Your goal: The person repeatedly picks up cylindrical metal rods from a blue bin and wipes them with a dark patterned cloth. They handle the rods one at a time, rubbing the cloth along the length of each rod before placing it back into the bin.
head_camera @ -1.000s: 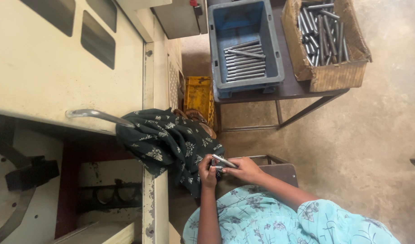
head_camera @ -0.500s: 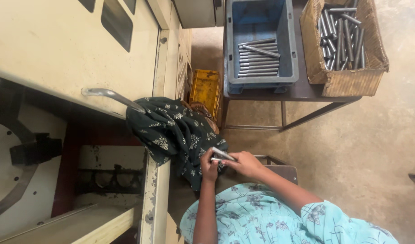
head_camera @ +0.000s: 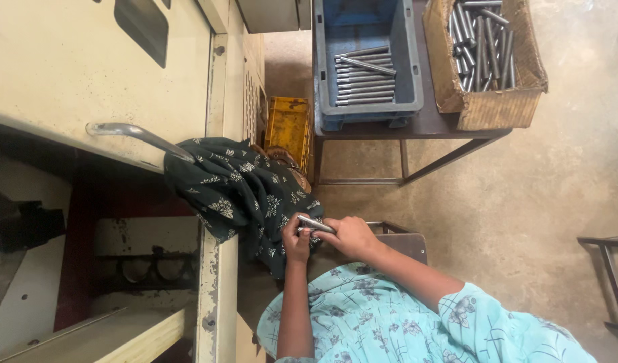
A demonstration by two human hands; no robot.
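Both of my hands hold a short shiny metal rod (head_camera: 314, 224) just in front of my body. My left hand (head_camera: 296, 243) grips its left end against a dark green floral cloth (head_camera: 238, 191). My right hand (head_camera: 350, 237) is closed over the rod's right end. The cloth hangs from a curved metal handle (head_camera: 131, 134) on the cream machine (head_camera: 80, 67) at the left. My teal floral sleeves fill the bottom of the view.
A blue crate (head_camera: 366, 64) with several metal rods and a cardboard box (head_camera: 487, 60) of more rods stand on a dark metal table (head_camera: 416, 128) ahead. A yellow crate (head_camera: 289, 124) sits on the floor by the machine. Part of a metal frame (head_camera: 608, 269) stands at the right.
The view has shifted a little, so the crate and box sit slightly differently in frame. Both hands stay on the rod at the cloth, with small turning motions.
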